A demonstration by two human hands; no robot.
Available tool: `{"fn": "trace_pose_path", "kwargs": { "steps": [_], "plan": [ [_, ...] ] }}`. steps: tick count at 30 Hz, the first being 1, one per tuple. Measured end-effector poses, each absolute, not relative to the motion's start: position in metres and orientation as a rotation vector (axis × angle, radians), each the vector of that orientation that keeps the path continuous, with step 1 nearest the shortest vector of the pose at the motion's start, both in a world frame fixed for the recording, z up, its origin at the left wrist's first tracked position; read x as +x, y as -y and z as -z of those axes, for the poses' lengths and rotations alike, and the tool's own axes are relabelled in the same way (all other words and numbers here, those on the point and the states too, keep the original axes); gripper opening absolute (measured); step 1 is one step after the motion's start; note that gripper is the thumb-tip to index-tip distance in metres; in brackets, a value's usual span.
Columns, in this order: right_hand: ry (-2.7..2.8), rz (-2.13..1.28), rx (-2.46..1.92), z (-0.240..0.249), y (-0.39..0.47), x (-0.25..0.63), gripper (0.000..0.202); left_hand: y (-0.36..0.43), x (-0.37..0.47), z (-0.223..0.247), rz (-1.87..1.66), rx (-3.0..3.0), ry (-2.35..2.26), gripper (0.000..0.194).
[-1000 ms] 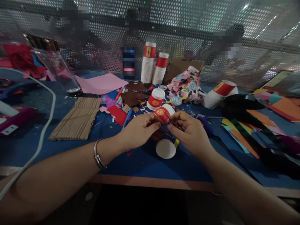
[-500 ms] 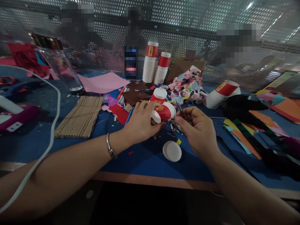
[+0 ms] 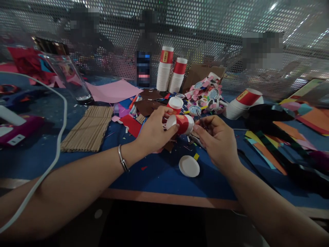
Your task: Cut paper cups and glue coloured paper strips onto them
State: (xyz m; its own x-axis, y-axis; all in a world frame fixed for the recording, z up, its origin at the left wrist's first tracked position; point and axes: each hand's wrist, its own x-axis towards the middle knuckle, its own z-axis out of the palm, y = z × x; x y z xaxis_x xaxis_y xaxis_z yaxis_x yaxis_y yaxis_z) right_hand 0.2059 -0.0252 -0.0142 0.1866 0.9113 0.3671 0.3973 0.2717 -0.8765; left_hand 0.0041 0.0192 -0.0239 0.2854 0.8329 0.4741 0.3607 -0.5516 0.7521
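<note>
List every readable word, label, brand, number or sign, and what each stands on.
None are legible.
Tallest red-and-white paper cup stack: marks on yellow panel, too small.
Leaning red-and-white paper cup stack: yellow panel, too small.
Held red-and-white paper cup: gold print, too blurred.
Round white piece with blue globe-like print: too small.

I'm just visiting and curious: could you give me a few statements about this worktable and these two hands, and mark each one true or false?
1. The left hand holds a red and white paper cup. True.
2. The right hand is empty. False: it holds a thin dark tool, too blurred to name.
3. The silver bracelet is worn on the right. False: it is worn on the left.
4. A round white piece lies on the blue table. True.
5. The clear bottle is right of the two upright cup stacks. False: it is left of them.
</note>
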Motion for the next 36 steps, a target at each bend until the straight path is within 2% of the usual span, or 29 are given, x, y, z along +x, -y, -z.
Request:
{"fn": "trace_pose_path", "kwargs": {
  "steps": [6, 12, 23, 27, 32, 36],
  "plan": [
    [1.522, -0.58, -1.279, 0.014, 0.028, 0.202, 0.015, -0.013, 0.004, 0.018, -1.347, 1.91, -1.003, 0.052],
    [1.586, -0.534, -1.168, 0.017, 0.031, 0.198, 0.015, -0.017, 0.004, 0.026, -1.493, 2.053, -0.881, 0.067],
    [1.696, -0.524, -1.112, 0.024, 0.031, 0.2, 0.013, -0.011, 0.004, 0.021, -1.318, 2.091, -0.717, 0.075],
    [1.72, -0.502, -1.139, 0.022, 0.033, 0.201, 0.018, -0.013, 0.005, 0.024, -1.263, 2.031, -0.698, 0.081],
    [1.84, -0.422, -1.192, 0.017, 0.033, 0.202, 0.006, -0.014, 0.006, 0.03, -1.228, 1.918, -0.643, 0.085],
    [1.858, -0.39, -1.233, 0.006, 0.031, 0.208, 0.004, -0.013, 0.004, 0.03, -1.284, 1.833, -0.716, 0.083]
  ]
}}
